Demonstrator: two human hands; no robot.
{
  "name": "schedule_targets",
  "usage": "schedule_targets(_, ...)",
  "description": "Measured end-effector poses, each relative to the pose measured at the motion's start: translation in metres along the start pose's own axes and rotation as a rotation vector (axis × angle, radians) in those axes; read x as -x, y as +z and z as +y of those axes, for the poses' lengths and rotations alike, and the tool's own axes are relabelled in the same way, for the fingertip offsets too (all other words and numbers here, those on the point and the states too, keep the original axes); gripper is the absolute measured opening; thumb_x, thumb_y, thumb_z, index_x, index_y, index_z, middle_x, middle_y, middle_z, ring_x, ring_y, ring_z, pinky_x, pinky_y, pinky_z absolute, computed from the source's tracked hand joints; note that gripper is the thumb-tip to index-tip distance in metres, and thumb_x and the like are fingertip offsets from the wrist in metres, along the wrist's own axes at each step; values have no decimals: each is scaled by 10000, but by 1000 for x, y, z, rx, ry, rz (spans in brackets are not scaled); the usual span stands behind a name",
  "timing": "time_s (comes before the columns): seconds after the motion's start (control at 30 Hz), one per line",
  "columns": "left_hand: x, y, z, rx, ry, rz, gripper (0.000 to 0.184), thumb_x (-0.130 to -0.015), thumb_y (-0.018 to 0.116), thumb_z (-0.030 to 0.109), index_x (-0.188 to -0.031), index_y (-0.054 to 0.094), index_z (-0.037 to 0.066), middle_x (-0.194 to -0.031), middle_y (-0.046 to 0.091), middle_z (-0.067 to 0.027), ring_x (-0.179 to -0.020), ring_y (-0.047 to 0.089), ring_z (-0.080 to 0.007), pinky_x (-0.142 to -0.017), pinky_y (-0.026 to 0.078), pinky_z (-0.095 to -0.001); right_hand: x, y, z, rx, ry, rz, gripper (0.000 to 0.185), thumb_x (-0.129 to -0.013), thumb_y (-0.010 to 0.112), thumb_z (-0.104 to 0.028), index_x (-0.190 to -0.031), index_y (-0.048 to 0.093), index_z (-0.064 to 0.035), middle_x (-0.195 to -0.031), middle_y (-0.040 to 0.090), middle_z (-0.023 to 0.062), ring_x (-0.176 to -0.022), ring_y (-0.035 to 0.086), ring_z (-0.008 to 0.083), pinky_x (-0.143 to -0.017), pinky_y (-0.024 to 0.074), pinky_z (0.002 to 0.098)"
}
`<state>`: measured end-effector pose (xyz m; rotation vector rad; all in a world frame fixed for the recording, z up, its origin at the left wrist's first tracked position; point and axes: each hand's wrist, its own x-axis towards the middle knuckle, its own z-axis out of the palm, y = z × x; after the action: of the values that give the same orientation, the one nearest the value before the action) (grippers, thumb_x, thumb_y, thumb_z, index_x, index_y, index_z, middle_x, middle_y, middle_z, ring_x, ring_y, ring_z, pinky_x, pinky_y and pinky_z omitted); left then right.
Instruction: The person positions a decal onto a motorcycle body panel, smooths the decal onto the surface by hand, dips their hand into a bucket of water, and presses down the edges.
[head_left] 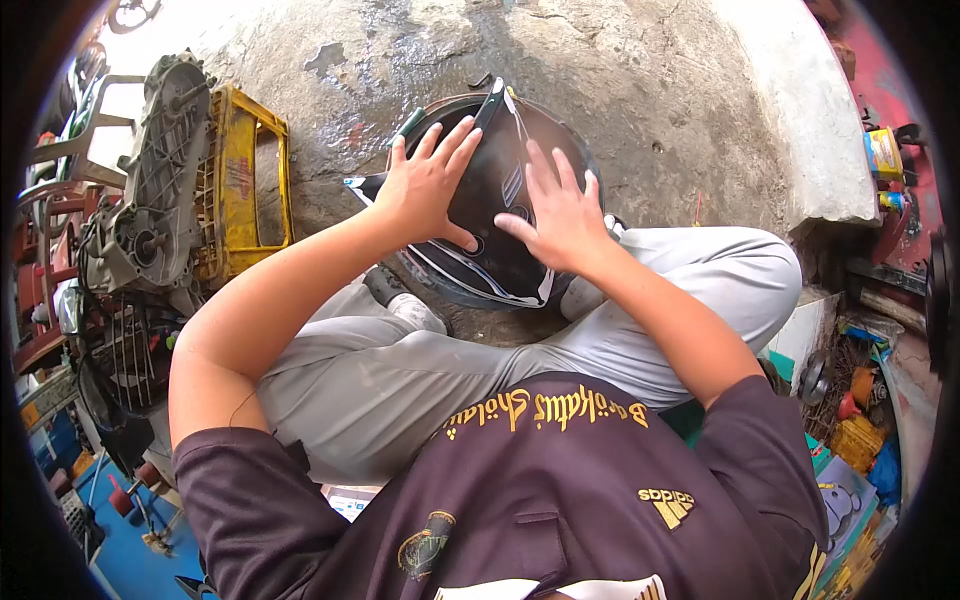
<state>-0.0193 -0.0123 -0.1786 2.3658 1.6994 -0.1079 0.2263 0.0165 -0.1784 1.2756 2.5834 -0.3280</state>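
Note:
A round dark basin (584,140) stands on the floor in front of my crossed legs. Over it lies a dark, pointed piece (492,195) with white and blue strips along its edges; its exact kind is unclear. My left hand (428,190) is spread palm down over the left part of this dark piece, thumb toward the middle. Opposite it, my right hand (563,215) is over the right part, fingers apart. Neither hand grips anything. Whether the palms press on the surface or hover just above it, I cannot tell.
A yellow plastic crate (240,180) and a grey metal engine casing (165,175) stand to the left. A concrete block edge (825,180) lies at the right, with jumbled parts (855,410) below it. The concrete floor (660,90) has wet patches beyond the basin.

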Motion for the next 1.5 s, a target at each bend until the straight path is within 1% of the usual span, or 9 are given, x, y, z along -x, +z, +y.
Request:
schedule_targets(0.1,0,-2,0,11,-5,-11,1526,-539,916,745,-1700,180,82,-1786,179,-99,-1593,286,-423,-1188,325,-706,-35,-4,8,-18,29,21,949,-1029,439,-726,-1647,346,-11,-1799,118,110,-1635,156,381,-1234,229,713)
schedule_targets(0.2,0,-4,2,-14,-12,-22,1522,-540,912,751,-1700,184,87,-1785,184,-97,-1591,290,-421,-1186,334,-698,-68,-7,22,-34,68,63,872,-1036,429,-723,-1681,325,-145,-1802,117,90,-1634,160,382,-1246,217,710)
schedule_targets(0.33,2,-6,3,-36,-16,-11,1520,-541,904,764,-1700,188,90,-1784,190,-96,-1586,301,-421,-1181,344,-689,-49,-15,26,-2,10,28,850,-1031,454,-717,-1672,357,-167,-1802,126,83,-1631,177,387,-1238,227,722)
schedule_targets(0.47,0,-4,3,-47,-16,0,1525,-534,900,776,-1700,194,93,-1781,200,-90,-1578,319,-417,-1169,358,-680,-4,-7,24,63,-13,-58,858,-1021,461,-729,-1668,370,-172,-1802,120,84,-1624,192,404,-1220,241,740)
schedule_targets(0.8,2,-7,7,-100,-42,-17,1518,-548,877,806,-1703,190,100,-1780,206,-83,-1575,326,-413,-1165,361,-678,-68,-21,21,6,81,40,820,-1039,417,-722,-1661,389,-187,-1796,153,81,-1626,199,385,-1238,220,720)
schedule_targets(1.03,2,-6,6,-106,-39,-24,1507,-566,870,808,-1703,184,96,-1781,202,-84,-1571,333,-413,-1168,362,-673,-12,-7,14,66,34,-7,835,-1038,404,-729,-1660,394,-172,-1805,124,66,-1627,191,397,-1221,210,748)
schedule_targets(1.23,2,-5,4,-89,-22,-13,1517,-566,867,812,-1707,170,96,-1782,197,-87,-1571,332,-415,-1172,362,-667,-71,-20,19,-55,127,36,804,-1041,397,-727,-1650,418,-204,-1805,125,49,-1625,198,398,-1241,213,724)
schedule_targets(1.3,3,-7,5,-104,-33,-26,1518,-568,863,817,-1708,166,97,-1783,194,-86,-1572,331,-414,-1171,362,-667,-78,-28,21,-19,113,21,851,-1027,339,-785,-1648,432,-210,-1804,140,39,-1622,209,385,-1237,200,736)
schedule_targets(1.5,3,-11,9,-134,-56,-61,1514,-575,854,826,-1711,164,101,-1787,185,-82,-1576,327,-412,-1170,364,-665,-26,-11,16,10,39,-36,897,-1010,408,-773,-1662,387,-157,-1802,143,30,-1623,213,383,-1235,206,740)
